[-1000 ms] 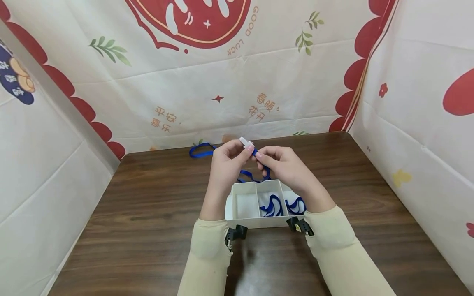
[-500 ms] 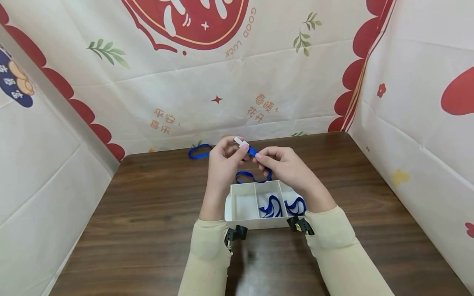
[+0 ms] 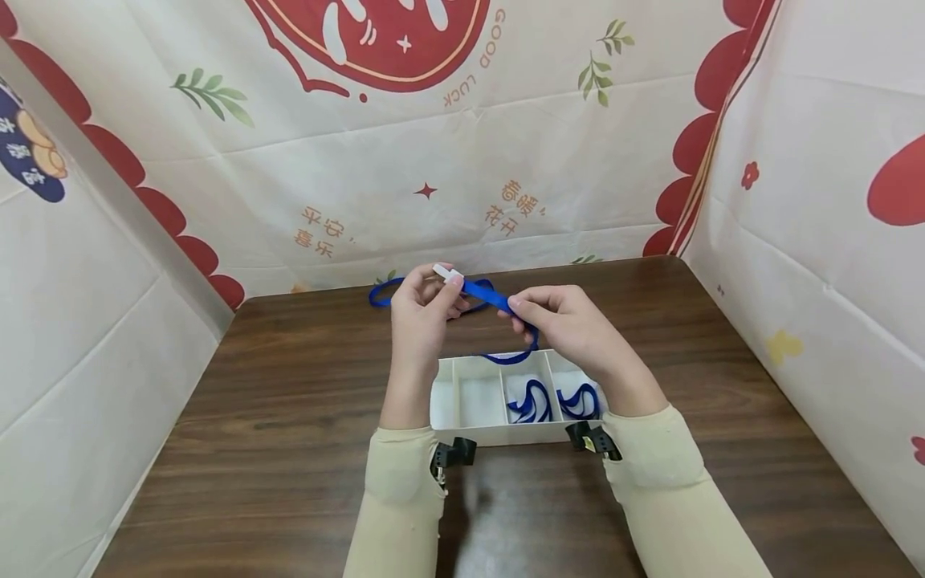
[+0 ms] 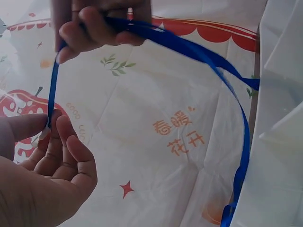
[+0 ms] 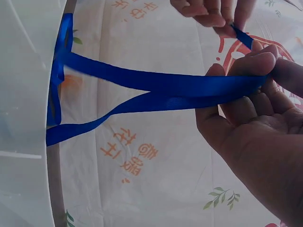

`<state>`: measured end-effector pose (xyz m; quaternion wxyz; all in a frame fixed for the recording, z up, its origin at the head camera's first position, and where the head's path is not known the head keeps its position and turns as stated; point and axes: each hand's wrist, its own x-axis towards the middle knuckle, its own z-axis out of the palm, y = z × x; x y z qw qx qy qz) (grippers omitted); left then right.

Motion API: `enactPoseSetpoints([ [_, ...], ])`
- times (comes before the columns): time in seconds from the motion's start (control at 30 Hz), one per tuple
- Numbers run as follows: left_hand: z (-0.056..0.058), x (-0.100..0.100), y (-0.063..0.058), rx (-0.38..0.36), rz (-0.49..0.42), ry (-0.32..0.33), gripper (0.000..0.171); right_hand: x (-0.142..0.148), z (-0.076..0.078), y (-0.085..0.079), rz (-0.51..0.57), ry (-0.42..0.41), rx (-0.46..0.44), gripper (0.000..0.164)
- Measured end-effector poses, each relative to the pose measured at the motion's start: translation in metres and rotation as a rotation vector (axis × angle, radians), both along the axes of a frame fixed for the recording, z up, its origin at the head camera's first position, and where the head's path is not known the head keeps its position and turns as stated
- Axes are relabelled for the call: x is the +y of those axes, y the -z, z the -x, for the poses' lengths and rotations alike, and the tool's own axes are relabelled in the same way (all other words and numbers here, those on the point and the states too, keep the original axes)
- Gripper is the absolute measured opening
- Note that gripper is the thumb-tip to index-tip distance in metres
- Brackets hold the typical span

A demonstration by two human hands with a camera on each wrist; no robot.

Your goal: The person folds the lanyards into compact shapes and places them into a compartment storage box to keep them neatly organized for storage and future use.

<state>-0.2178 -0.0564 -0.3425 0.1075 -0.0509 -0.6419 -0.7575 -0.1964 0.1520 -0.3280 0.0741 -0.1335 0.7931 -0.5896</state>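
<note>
A blue lanyard [image 3: 486, 295] with a white plastic clip [image 3: 446, 273] at its end is held between both hands above the far part of the table. My left hand [image 3: 421, 321] pinches the clip between thumb and fingers. The strap runs taut from there to my right hand [image 3: 567, 325], which pinches it a short way along. In the right wrist view, two strands of the strap [image 5: 175, 85] hang from the right hand toward the table. Beyond the left hand, a loop of blue strap [image 3: 383, 292] lies near the table's back edge.
A white compartment box [image 3: 499, 436] stands on the brown wooden table [image 3: 289, 417] below the hands. Coiled blue straps lie in two of its right-hand compartments [image 3: 532, 403]. A printed white cloth [image 3: 390, 144] hangs behind the table.
My left hand has moved left with the clip, away from the right hand. A longer stretch of strap now shows between them. The right hand has shifted slightly right.
</note>
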Motion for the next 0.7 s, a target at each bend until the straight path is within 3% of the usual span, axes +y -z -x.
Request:
enactPoseSetpoints([
  [0.47, 0.001, -0.007, 0.004, -0.053, -0.035, -0.008, 0.023, 0.0, -0.007, -0.001, -0.058, -0.01, 0.03, 0.027],
  [0.7, 0.002, -0.008, 0.013, -0.145, 0.072, 0.114, 0.032, 0.0, -0.008, -0.004, -0.008, 0.032, 0.021, 0.029],
])
